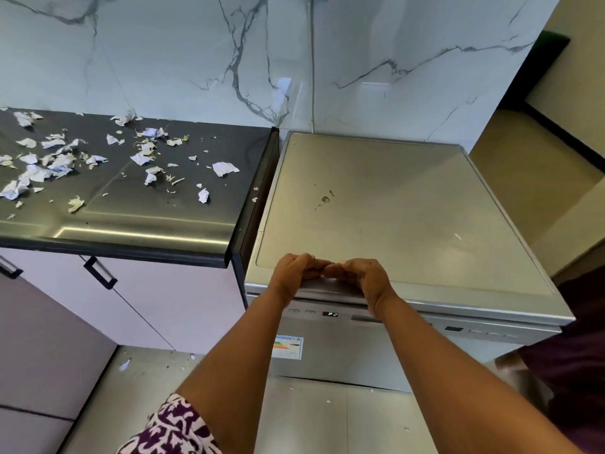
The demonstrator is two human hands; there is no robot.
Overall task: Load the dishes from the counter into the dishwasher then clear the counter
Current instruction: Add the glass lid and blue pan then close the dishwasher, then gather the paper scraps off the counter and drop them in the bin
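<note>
Table (pixel 137 221) at left with paper scraps (pixel 65 158) strewn on it, dishwasher (pixel 393 208) just beside it at right, wall (pixel 196 60) behind both, left hand (pixel 294 273) and right hand (pixel 363 276) together on dishwasher's front top edge.

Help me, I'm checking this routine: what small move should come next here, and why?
Probably lift both hands away and reach left for the paper scraps. The left hand and right hand sit curled on the front top edge of the dishwasher. Its door looks shut, its display reads P2, and the counter shows only scraps, no dishes.
</note>
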